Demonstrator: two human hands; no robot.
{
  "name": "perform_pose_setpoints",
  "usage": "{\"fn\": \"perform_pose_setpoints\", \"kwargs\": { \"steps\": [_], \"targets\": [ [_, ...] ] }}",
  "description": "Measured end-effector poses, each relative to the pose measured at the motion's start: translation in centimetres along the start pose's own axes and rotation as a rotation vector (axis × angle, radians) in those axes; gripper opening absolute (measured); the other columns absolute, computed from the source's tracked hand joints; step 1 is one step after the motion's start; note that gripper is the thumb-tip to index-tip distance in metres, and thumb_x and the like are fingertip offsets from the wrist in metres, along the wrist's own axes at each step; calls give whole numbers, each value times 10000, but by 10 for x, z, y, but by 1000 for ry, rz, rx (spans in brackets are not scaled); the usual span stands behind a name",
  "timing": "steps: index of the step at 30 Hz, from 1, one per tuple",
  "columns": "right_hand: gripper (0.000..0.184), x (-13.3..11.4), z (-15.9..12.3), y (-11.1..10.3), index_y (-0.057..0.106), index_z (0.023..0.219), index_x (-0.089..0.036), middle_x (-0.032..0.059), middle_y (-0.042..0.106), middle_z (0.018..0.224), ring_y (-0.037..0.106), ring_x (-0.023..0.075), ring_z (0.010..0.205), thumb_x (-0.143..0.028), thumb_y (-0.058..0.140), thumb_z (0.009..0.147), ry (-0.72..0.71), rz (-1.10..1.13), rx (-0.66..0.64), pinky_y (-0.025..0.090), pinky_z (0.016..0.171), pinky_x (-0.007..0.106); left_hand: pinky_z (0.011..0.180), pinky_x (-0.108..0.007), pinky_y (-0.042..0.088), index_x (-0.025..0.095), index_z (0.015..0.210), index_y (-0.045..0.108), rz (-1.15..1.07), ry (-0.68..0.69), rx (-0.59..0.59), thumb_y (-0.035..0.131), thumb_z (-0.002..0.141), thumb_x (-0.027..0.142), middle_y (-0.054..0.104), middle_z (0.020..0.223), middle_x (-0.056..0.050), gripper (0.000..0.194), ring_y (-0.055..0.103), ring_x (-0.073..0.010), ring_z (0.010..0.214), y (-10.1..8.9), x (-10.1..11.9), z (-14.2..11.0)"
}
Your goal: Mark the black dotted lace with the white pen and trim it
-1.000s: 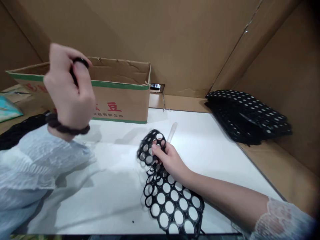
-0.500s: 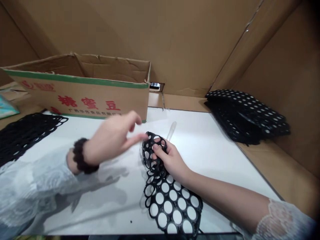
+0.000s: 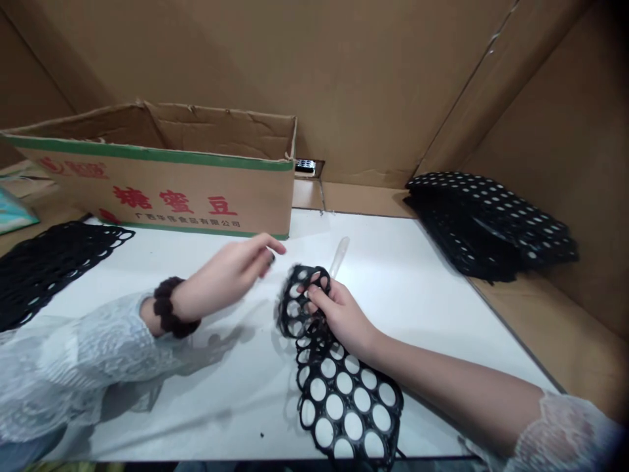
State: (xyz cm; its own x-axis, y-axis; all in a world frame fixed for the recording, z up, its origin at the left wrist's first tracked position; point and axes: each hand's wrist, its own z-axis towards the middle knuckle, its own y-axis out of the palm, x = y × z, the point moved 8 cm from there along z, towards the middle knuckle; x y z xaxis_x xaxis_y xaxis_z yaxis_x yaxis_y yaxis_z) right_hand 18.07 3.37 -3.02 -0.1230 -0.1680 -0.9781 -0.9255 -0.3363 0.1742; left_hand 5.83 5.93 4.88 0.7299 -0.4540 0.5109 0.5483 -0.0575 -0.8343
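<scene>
My right hand (image 3: 341, 314) pinches a black rubbery sheet with round holes (image 3: 344, 400) near its upper end. The sheet's top part curls over above my fingers, and its lower part lies flat towards the table's front edge. To the left of the curled end, my left hand (image 3: 226, 275) hovers over the table, apart from the sheet. Its thumb and fingers are closed together, with a small black piece (image 3: 271, 258) showing at the tips. A clear plastic stick (image 3: 339, 257) lies behind my right hand, its near end hidden.
An open cardboard box (image 3: 196, 190) stands at the back left. Black holed sheets (image 3: 54, 265) lie at the left, and a stack of them (image 3: 486, 226) rests at the right. Cardboard walls (image 3: 354, 85) enclose the white tabletop (image 3: 221, 400). A black speck (image 3: 262, 435) lies in front.
My left hand has drawn back from the sheet, and its spread thumb and fingers have closed on a small black piece. The sheet's curled end has shifted; my right hand keeps its hold.
</scene>
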Motion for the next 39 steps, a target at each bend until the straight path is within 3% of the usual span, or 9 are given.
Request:
{"fn": "perform_pose_setpoints", "kwargs": {
  "steps": [2, 4, 10, 16, 23, 26, 28, 33, 39],
  "targets": [
    [140, -2, 0, 1, 435, 825, -182, -49, 401, 627, 364, 56, 513, -317, 466, 808, -35, 9, -14, 310, 486, 191, 582, -233, 373, 192, 999, 521, 129, -36, 180, 303, 852, 229, 548, 669, 7, 265, 508, -124, 599, -19, -5, 2],
    [153, -6, -1, 3, 437, 832, -184, -53, 394, 620, 374, 60, 527, -333, 465, 813, -74, -44, -39, 333, 516, 197, 648, -255, 392, 178, 1017, 513, 165, -15, 224, 299, 852, 213, 581, 775, -19, 273, 536, -142, 687, -17, -2, 0],
    [164, -22, -5, 8, 500, 873, -174, -3, 514, 811, 479, 106, 722, -311, 515, 784, -213, -282, -38, 394, 672, 230, 777, -276, 418, 183, 1062, 449, -152, 105, -120, 293, 884, 291, 571, 988, -44, 261, 528, -157, 887, 42, 19, -14],
    [94, -15, -5, 12, 494, 816, -165, -33, 440, 678, 400, 71, 572, -256, 472, 808, -138, -221, -84, 359, 568, 208, 749, -272, 427, 184, 1040, 437, -185, 158, -206, 262, 884, 251, 579, 951, -42, 244, 541, -148, 848, 50, 19, -19],
    [162, -13, -3, 1, 487, 772, -152, -39, 414, 611, 375, 72, 539, -311, 473, 801, -62, -185, 26, 331, 527, 205, 642, -238, 411, 171, 962, 467, -2, 52, 105, 288, 816, 141, 573, 775, -11, 233, 538, -130, 672, 15, -4, -6],
    [165, -7, -3, -4, 431, 775, -170, -26, 476, 687, 390, 61, 538, -326, 483, 792, -25, -90, 56, 331, 529, 203, 583, -224, 387, 178, 929, 492, 65, -59, 337, 301, 802, 129, 558, 737, 0, 234, 505, -120, 601, -11, -17, -5],
    [187, -4, -2, -5, 413, 777, -180, -20, 494, 732, 403, 59, 539, -352, 484, 788, 3, -42, 55, 327, 515, 200, 598, -227, 387, 183, 912, 495, 89, -89, 398, 302, 803, 121, 558, 755, 1, 230, 503, -118, 610, -15, -19, -8],
    [305, -15, -2, 0, 449, 645, -158, -31, 449, 570, 434, 79, 549, -432, 531, 751, -69, -271, 34, 355, 539, 208, 710, -258, 413, 179, 985, 447, -7, 49, 102, 282, 869, 206, 555, 876, -28, 204, 531, -146, 773, 28, 1, -13],
    [267, 0, 2, 4, 462, 741, -173, -46, 435, 528, 382, 61, 403, -418, 401, 828, 143, -262, -26, 309, 384, 189, 752, -281, 427, 186, 1009, 445, -103, 73, 22, 249, 892, 237, 557, 892, -29, 234, 535, -151, 824, 42, 10, -16]
  ]
}}
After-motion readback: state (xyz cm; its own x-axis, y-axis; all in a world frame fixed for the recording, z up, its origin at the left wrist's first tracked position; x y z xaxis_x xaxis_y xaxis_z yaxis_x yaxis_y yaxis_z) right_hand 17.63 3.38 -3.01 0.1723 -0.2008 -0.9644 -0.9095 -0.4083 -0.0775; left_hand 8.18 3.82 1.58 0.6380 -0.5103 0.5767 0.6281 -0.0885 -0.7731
